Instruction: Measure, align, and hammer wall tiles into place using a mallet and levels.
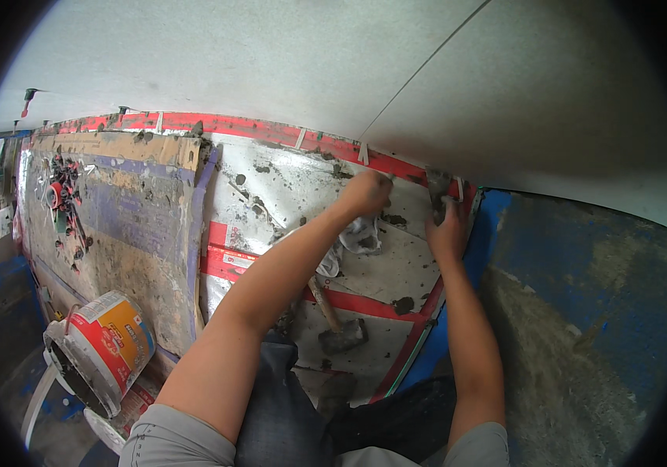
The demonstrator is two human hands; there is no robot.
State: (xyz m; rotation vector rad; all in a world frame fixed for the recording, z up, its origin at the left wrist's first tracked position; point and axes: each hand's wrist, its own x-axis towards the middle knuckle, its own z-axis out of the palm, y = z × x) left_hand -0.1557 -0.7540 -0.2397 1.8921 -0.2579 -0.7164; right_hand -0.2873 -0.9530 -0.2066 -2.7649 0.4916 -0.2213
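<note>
My left hand is closed in a fist just above the floor covering near the base of the pale wall panel. What it holds, if anything, is hidden. To its right, my right hand grips a dark flat-ended tool smeared with mortar, up against the foot of the panel; its exact kind is unclear. Below my left hand lies a crumpled white cloth or glove. A mallet with a wooden handle rests nearer my knees. White clips stick out under the panel's lower edge.
Red tape crosses the pale, mortar-spattered covering. At left, red and black clips lie piled on a dirty board. A mortar-caked bucket stands tilted nearer me. Blue-grey floor stretches along the right.
</note>
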